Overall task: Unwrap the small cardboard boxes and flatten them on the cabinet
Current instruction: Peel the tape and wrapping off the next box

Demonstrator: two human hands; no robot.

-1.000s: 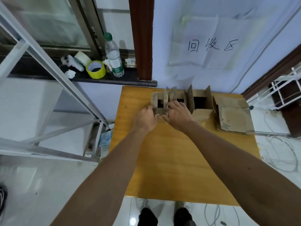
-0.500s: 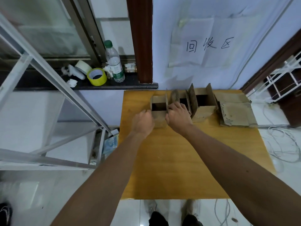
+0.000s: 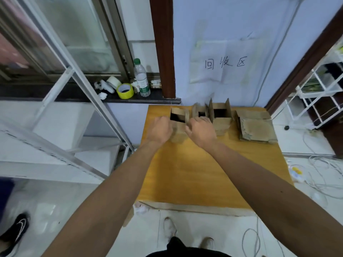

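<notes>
Left hand (image 3: 161,129), right hand (image 3: 199,129) curled, seemingly gripping leftmost box (image 3: 178,133).

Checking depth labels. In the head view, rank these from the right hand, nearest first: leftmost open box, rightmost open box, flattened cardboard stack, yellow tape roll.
1. leftmost open box: gripped by the right hand, just left of it.
2. rightmost open box: just behind the hand, to its right.
3. flattened cardboard stack: back right of the cabinet top.
4. yellow tape roll: on the windowsill, far left.
</notes>
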